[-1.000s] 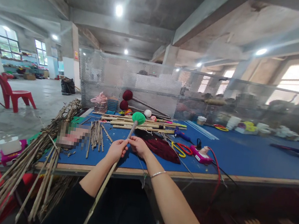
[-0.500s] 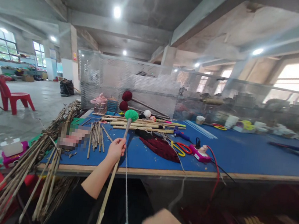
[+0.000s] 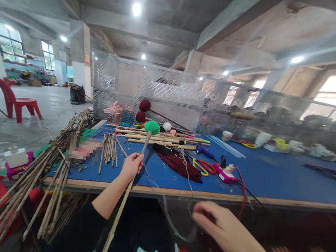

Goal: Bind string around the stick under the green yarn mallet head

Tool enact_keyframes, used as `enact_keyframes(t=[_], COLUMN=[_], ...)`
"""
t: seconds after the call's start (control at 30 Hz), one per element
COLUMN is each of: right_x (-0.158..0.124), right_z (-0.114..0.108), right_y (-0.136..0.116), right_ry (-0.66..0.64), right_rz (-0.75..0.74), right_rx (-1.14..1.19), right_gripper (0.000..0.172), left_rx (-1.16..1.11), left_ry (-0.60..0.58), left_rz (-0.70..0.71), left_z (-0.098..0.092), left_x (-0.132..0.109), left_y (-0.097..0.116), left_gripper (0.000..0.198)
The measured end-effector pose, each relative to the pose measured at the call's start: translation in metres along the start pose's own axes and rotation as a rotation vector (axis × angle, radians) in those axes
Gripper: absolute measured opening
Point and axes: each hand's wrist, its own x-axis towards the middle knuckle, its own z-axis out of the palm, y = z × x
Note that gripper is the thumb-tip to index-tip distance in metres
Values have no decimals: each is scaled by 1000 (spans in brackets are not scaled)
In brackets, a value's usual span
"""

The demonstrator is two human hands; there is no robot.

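Observation:
My left hand (image 3: 131,165) is closed around a thin bamboo stick (image 3: 117,219) topped with a green yarn ball (image 3: 152,127), held upright over the near edge of the blue table (image 3: 273,178). A pale thread (image 3: 170,222) runs from the stick down toward my right hand (image 3: 219,229). That hand hovers below the table edge, blurred by motion, fingers curled at the thread's end. Dark red yarn (image 3: 181,165) lies on the table just beyond the stick.
On the table lie bamboo sticks (image 3: 156,139), short sticks (image 3: 108,151), scissors (image 3: 201,166), a pink glue gun (image 3: 225,173) with a red cord and two dark red ball sticks (image 3: 144,106) against the mesh screen. Long sticks (image 3: 38,183) lean at left by red chairs (image 3: 18,103).
My right hand left the stick, dropped low and has swung out to the right, drawing the thread with it. The left hand keeps the stick upright, nearly still.

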Motion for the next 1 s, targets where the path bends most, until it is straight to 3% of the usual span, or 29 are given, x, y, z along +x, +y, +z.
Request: enact_keyframes(t=[0.1, 0.23, 0.3, 0.4, 0.53, 0.67, 0.87, 1.0], right_x=[46, 93, 115, 144, 161, 160, 167, 174], right_z=[37, 103, 133, 162, 173, 176, 188, 186], right_y=[14, 5, -7, -24, -31, -25, -18, -18], right_ry=[87, 83, 6, -246, -374, -442, -120, -339], right_rz=[151, 333, 435, 541, 551, 553, 488, 285], right_rx=[135, 686, 944, 1142, 1009, 990, 640, 388], right_gripper=[25, 26, 29, 34, 22, 18, 32, 38], left_rx=[43, 108, 172, 337, 477, 535, 599, 611], left_ry=[-6, -23, -26, 6, 90, 123, 124, 90], left_rz=[15, 65, 102, 181, 292, 291, 289, 283], left_z=[1, 3, 4, 3, 1, 1, 2, 0], left_x=[-2, -7, -9, -12, -12, -10, -10, -8], left_y=[1, 1, 0, 1, 1, 2, 1, -1], left_gripper=[32, 27, 25, 25, 28, 29, 27, 29])
